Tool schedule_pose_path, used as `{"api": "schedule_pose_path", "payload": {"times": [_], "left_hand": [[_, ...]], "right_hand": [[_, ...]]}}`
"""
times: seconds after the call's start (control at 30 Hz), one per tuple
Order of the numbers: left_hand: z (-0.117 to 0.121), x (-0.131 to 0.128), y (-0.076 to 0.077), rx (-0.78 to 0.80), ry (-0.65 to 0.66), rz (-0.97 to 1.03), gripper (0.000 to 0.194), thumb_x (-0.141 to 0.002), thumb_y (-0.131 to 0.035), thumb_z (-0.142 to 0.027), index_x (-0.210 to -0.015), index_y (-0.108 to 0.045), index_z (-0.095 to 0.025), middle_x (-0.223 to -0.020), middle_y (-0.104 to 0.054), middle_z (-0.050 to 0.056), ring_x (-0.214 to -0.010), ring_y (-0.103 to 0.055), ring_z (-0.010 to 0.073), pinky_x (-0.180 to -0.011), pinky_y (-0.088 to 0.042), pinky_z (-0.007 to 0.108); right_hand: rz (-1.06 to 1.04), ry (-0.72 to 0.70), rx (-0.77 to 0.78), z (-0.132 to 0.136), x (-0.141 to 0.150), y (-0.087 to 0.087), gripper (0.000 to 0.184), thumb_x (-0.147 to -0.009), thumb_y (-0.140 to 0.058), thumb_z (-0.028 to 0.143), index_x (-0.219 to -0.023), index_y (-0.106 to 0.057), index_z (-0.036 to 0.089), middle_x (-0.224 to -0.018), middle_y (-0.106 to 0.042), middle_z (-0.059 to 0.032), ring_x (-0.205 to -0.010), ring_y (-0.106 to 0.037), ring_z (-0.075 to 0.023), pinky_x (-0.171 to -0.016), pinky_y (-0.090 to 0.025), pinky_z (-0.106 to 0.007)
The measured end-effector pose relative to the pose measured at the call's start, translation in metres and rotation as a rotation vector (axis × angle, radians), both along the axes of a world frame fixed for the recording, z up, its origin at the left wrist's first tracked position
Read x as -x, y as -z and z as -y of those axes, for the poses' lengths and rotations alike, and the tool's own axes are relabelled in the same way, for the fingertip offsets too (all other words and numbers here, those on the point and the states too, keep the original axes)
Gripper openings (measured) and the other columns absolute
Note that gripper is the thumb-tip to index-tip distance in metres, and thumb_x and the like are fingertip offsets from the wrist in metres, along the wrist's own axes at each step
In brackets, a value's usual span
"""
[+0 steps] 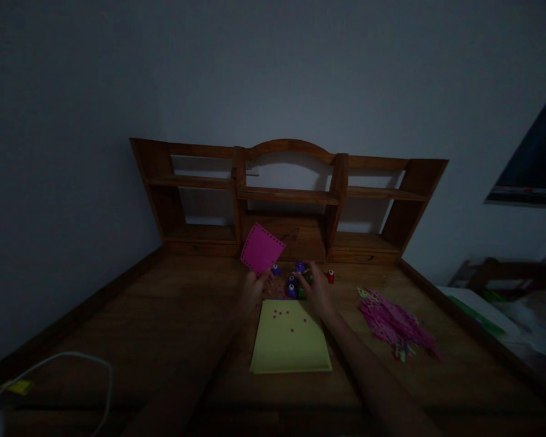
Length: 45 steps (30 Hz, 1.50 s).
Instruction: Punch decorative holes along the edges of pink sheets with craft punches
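Observation:
My left hand (253,290) pinches the lower corner of a pink paper square (261,248) with punched holes along its edges, holding it up above the desk. Over a cluster of small craft punches, purple (292,289), green (302,294) and red (330,277), rests my right hand (316,287), with fingers curled on a punch. A stack of yellow paper (291,337) lies in front of both hands, dotted with tiny pink paper circles (283,314).
A heap of pink paper strips (394,323) lies to the right on the wooden desk (164,315). A wooden shelf unit (286,197) stands at the back against the wall. A white cable (68,364) loops at the front left. The room is dim.

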<state>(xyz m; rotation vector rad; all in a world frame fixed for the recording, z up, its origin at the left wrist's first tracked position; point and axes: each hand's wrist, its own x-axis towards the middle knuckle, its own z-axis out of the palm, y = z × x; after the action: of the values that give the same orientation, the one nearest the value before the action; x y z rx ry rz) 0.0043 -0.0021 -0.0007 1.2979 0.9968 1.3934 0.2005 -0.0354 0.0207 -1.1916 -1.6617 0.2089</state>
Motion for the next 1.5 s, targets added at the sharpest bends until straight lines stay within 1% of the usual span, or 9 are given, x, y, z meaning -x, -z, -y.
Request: {"api": "schedule_pose_path", "payload": {"times": [0.23,0.53,0.7,0.83,1.0,1.13,1.23,1.37,1.5], "left_hand": [[0.000,0.002,-0.003,-0.026,0.010,0.009,0.042,-0.077,-0.062,-0.057,-0.073,-0.059,-0.014,-0.061,-0.059,0.001,-0.047,-0.053,0.0110,-0.042,-0.042,0.022],[-0.001,-0.001,-0.003,-0.019,-0.022,0.089,0.042,-0.071,-0.069,-0.055,-0.073,-0.060,-0.014,-0.061,-0.059,0.001,-0.045,-0.053,0.0115,-0.039,-0.042,0.022],[-0.002,0.000,-0.001,-0.013,-0.006,0.095,0.042,-0.071,-0.070,-0.055,-0.072,-0.060,-0.014,-0.060,-0.059,0.001,-0.045,-0.053,0.0115,-0.040,-0.042,0.022],[-0.005,0.001,0.002,-0.014,0.007,0.081,0.042,-0.072,-0.069,-0.055,-0.073,-0.060,-0.014,-0.060,-0.059,0.001,-0.045,-0.054,0.0113,-0.040,-0.041,0.022],[-0.006,0.000,0.003,0.000,0.014,0.086,0.042,-0.072,-0.070,-0.055,-0.074,-0.060,-0.014,-0.060,-0.059,0.001,-0.043,-0.052,0.0109,-0.039,-0.040,0.021],[-0.005,-0.001,0.002,0.003,0.022,0.081,0.042,-0.072,-0.070,-0.054,-0.073,-0.060,-0.014,-0.058,-0.059,0.001,-0.041,-0.051,0.0105,-0.038,-0.039,0.021],[-0.004,-0.001,0.003,0.002,0.038,0.067,0.041,-0.072,-0.070,-0.054,-0.075,-0.061,-0.014,-0.058,-0.060,0.001,-0.042,-0.053,0.0109,-0.039,-0.039,0.021],[-0.003,-0.001,0.004,-0.001,0.050,0.050,0.039,-0.074,-0.069,-0.053,-0.073,-0.062,-0.014,-0.057,-0.061,0.003,-0.044,-0.054,0.0121,-0.040,-0.039,0.021],[-0.001,0.000,0.000,-0.052,0.088,-0.014,0.038,-0.077,-0.067,-0.051,-0.071,-0.065,-0.014,-0.059,-0.065,0.006,-0.048,-0.058,0.0140,-0.042,-0.040,0.021]], "right_hand": [[0.026,-0.041,-0.044,-0.001,-0.001,0.002,0.029,-0.088,-0.055,0.032,-0.115,-0.057,0.020,-0.108,-0.064,-0.0093,-0.098,-0.059,-0.0232,-0.087,-0.046,-0.034],[-0.009,-0.015,-0.059,-0.001,0.002,0.003,0.033,-0.088,-0.057,0.040,-0.115,-0.055,0.020,-0.099,-0.066,-0.0072,-0.085,-0.063,-0.0216,-0.078,-0.049,-0.033],[-0.025,-0.014,-0.020,-0.001,0.002,0.003,0.032,-0.086,-0.059,0.036,-0.113,-0.052,0.021,-0.086,-0.067,-0.0027,-0.074,-0.064,-0.0197,-0.069,-0.049,-0.030],[-0.034,-0.044,-0.019,-0.001,0.003,0.003,0.032,-0.083,-0.060,0.032,-0.112,-0.052,0.021,-0.089,-0.067,-0.0031,-0.075,-0.064,-0.0189,-0.069,-0.049,-0.029],[-0.024,-0.085,-0.026,0.001,0.003,0.000,0.030,-0.086,-0.058,0.036,-0.111,-0.054,0.020,-0.091,-0.067,-0.0046,-0.078,-0.064,-0.0192,-0.071,-0.049,-0.030],[-0.041,-0.108,-0.049,0.003,0.004,-0.003,0.030,-0.087,-0.057,0.037,-0.112,-0.058,0.020,-0.099,-0.066,-0.0064,-0.084,-0.064,-0.0198,-0.076,-0.050,-0.031],[-0.173,-0.160,-0.001,0.002,0.007,-0.002,0.033,-0.084,-0.063,0.040,-0.110,-0.060,0.021,-0.100,-0.067,-0.0064,-0.084,-0.064,-0.0202,-0.076,-0.051,-0.032],[-0.576,-0.329,0.210,-0.004,0.013,0.003,0.043,-0.073,-0.074,0.043,-0.106,-0.060,0.021,-0.087,-0.069,-0.0030,-0.072,-0.066,-0.0189,-0.066,-0.055,-0.031],[-0.821,-0.405,0.305,-0.013,0.014,0.007,0.042,-0.067,-0.080,0.040,-0.100,-0.063,0.020,-0.087,-0.070,-0.0027,-0.076,-0.069,-0.0193,-0.074,-0.057,-0.034]]}}
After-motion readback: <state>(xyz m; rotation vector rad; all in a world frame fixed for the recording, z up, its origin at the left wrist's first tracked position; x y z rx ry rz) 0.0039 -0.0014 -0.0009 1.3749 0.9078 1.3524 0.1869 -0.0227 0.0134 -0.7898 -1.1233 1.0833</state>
